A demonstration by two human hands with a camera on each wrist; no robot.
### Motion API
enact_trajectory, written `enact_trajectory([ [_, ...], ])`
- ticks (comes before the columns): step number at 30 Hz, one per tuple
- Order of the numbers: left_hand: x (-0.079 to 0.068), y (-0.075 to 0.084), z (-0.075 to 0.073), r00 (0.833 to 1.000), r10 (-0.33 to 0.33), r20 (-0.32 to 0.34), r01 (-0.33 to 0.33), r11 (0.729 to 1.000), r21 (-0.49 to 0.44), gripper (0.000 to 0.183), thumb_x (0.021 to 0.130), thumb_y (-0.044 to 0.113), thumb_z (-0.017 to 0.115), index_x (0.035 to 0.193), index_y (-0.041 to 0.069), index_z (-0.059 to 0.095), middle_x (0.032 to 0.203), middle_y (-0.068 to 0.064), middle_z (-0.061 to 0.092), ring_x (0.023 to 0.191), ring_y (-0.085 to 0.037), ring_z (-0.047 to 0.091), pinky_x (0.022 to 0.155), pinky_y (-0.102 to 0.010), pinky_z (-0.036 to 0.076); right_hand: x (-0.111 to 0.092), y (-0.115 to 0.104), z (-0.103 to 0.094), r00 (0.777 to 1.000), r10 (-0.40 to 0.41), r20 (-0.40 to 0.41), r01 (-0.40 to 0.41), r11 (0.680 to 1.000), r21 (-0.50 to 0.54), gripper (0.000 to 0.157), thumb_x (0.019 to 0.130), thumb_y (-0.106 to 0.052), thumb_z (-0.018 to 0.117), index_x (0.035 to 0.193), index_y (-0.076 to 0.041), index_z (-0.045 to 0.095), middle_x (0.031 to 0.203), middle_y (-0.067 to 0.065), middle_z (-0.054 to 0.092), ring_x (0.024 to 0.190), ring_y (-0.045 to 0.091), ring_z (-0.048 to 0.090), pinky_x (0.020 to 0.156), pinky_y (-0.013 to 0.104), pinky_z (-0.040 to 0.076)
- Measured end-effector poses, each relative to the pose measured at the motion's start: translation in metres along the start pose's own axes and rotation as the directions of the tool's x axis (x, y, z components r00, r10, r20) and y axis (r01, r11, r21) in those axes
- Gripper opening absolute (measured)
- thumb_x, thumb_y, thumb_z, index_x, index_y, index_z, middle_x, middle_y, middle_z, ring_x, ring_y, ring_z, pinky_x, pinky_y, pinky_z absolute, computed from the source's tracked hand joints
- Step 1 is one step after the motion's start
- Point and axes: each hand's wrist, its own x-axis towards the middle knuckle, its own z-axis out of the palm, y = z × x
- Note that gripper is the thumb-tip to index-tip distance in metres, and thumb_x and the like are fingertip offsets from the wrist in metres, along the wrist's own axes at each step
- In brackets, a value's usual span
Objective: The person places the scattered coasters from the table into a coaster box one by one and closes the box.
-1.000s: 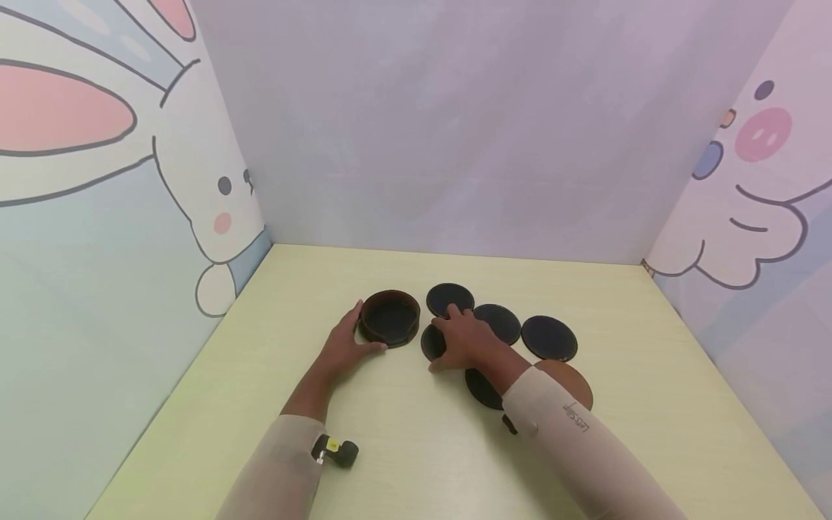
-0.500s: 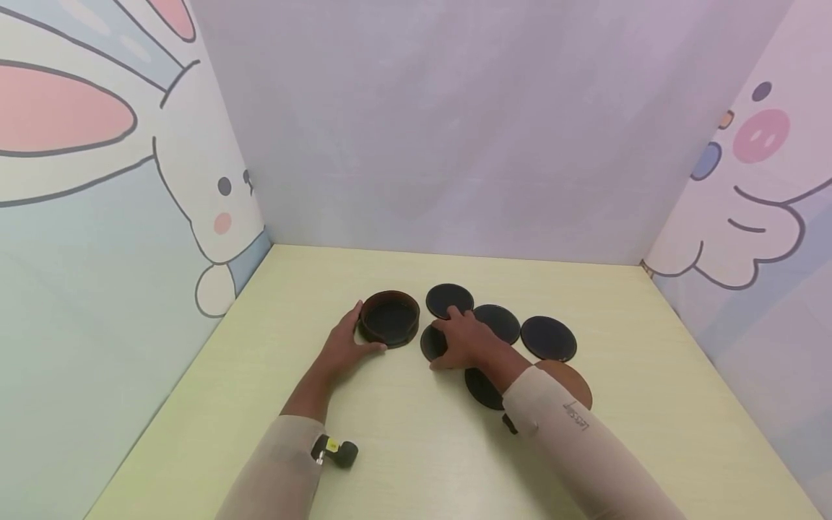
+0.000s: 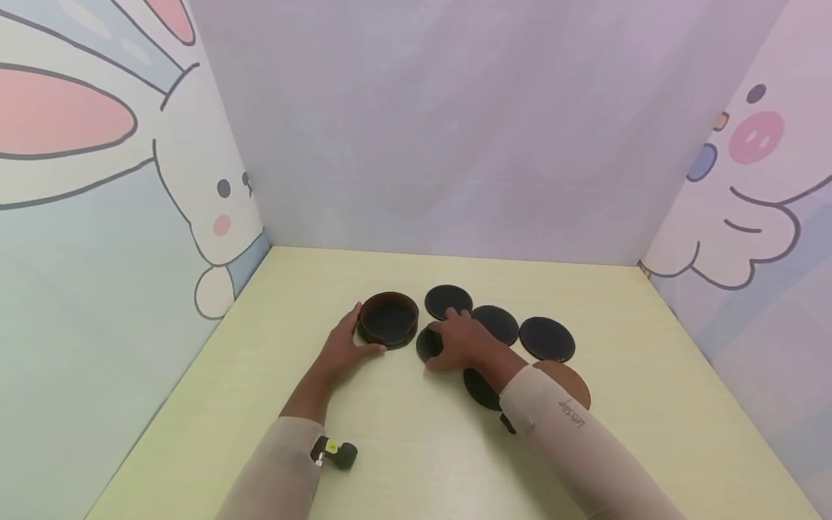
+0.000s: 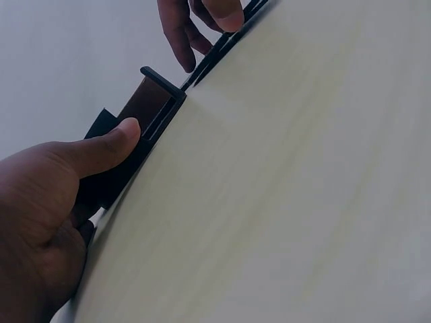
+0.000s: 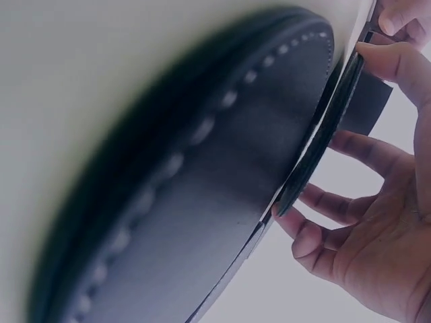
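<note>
Nearest, at the bottom of the frame, a left sleeve (image 3: 276, 462) and a right sleeve (image 3: 578, 440) reach in over the pale desk (image 3: 403, 462); a bit further in, right of centre, a near black disc (image 3: 481, 390) is partly hidden by the right arm, with a brown disc (image 3: 567, 381) beside it; right wrist view shows white stitching round a black one, so I'd guess leather or similar: light, stiffish, hard to break, maybe slick, best taken by the rim.

Mid-frame, the right hand (image 3: 458, 342) has thumb and fingers partly spread, pinching the held disc (image 3: 427, 344) across opposite edges; can't tell if it's off the desk; left of that, the left hand (image 3: 344, 350) curves round the round holder (image 3: 390, 297), thumb on the near wall by the cutout; the holder sits upright on the desk, looks light and firm, so I'd grab the wall too.

Farther up lie a back disc (image 3: 448, 300), a middle disc (image 3: 500, 323) and a right disc (image 3: 547, 339); behind everything, a plain lilac wall (image 3: 422, 130).
</note>
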Motion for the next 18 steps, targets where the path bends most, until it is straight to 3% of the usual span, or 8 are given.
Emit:
enact_trajectory([
  [11, 0.001, 0.001, -0.001, 1.000, 0.013, 0.001, -0.013, 1.000, 0.001, 0.120, 0.090, 0.044, 0.090, 0.177, 0.013, 0.014, 0.184, -0.014, 0.021, 0.171, -0.040, 0.018, 0.140, -0.061, 0.020, 0.001, 0.002, -0.008, 0.999, -0.017, -0.035, 0.017, 1.000, -0.006, 0.070, 0.085, -0.059, 0.080, 0.146, -0.028, 0.072, 0.129, 0.017, 0.069, 0.111, 0.036, 0.057, 0.098, 0.057, 0.056],
  [18, 0.001, -0.001, 0.000, 1.000, 0.001, 0.004, -0.001, 1.000, -0.004, 0.121, 0.089, 0.043, 0.091, 0.177, 0.014, 0.014, 0.184, -0.013, 0.021, 0.171, -0.039, 0.017, 0.140, -0.060, 0.019, 0.001, 0.006, -0.011, 0.999, 0.011, -0.040, -0.011, 1.000, 0.006, 0.072, 0.086, -0.060, 0.078, 0.150, -0.028, 0.070, 0.134, 0.019, 0.064, 0.115, 0.036, 0.055, 0.097, 0.059, 0.057],
])
